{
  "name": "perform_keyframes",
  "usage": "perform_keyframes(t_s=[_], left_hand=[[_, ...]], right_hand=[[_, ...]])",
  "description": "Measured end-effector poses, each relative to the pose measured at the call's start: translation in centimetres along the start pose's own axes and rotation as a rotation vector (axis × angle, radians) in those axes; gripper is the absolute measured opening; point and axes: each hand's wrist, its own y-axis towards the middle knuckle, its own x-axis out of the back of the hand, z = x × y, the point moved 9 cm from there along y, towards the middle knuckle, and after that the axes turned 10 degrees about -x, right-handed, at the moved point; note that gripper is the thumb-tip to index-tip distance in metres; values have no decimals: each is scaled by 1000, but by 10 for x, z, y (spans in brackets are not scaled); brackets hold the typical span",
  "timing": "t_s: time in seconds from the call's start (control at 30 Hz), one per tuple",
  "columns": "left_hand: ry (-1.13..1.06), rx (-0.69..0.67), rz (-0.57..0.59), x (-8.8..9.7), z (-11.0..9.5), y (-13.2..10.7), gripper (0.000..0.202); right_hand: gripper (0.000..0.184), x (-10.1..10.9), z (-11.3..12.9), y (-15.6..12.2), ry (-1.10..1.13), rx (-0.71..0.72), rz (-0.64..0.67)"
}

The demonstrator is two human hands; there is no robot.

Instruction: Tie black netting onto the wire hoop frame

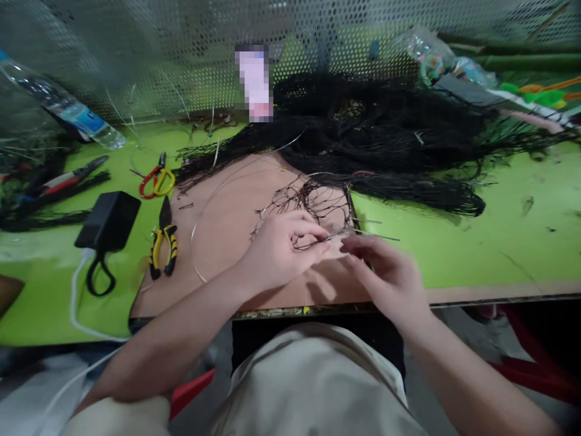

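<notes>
My left hand (284, 248) is closed in a pinch on thin dark wire strands (334, 233), over a brown board (245, 194). The strands run into a loose tangle of dark thread or netting (308, 197) just beyond the fingers. Thin, straight metal pieces (376, 233) stick out to the right of the pinch. My right hand (390, 272) is close by on the right, slightly blurred, with thumb and fingertips drawn together. Whatever lies between those fingertips is too small to make out. A large heap of black netting (372, 127) lies behind both hands.
Left of the board lie yellow-and-black pliers (163, 245), red-and-yellow-handled cutters (157, 178), a black box with a white cable (109, 221) and red-handled pliers (75, 175). A water bottle (68, 106) leans at the back left. Perforated metal (181, 48) stands behind the green tabletop (521, 242).
</notes>
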Motion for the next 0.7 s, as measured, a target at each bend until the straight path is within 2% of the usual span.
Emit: perform_keyframes(t_s=[0.03,0.1,0.23,0.33,0.4,0.57,0.7], left_hand=[[20,-26,4,2,-8,1,9],[52,-70,19,5,-23,4,10],[141,-143,26,17,-51,10,13],[202,-251,-12,30,-72,12,14],[255,-304,-29,37,-83,12,14],[386,-377,-42,48,-103,10,14],[506,-439,-103,59,-123,8,15]], right_hand=[[17,-6,-3,7,73,-28,66],[19,-10,4,17,179,-6,110],[12,-3,25,30,392,47,48],[10,-5,36,36,643,81,53],[13,-7,44,40,734,120,56],[9,-3,68,40,699,224,-21],[6,5,92,38,590,265,-38]])
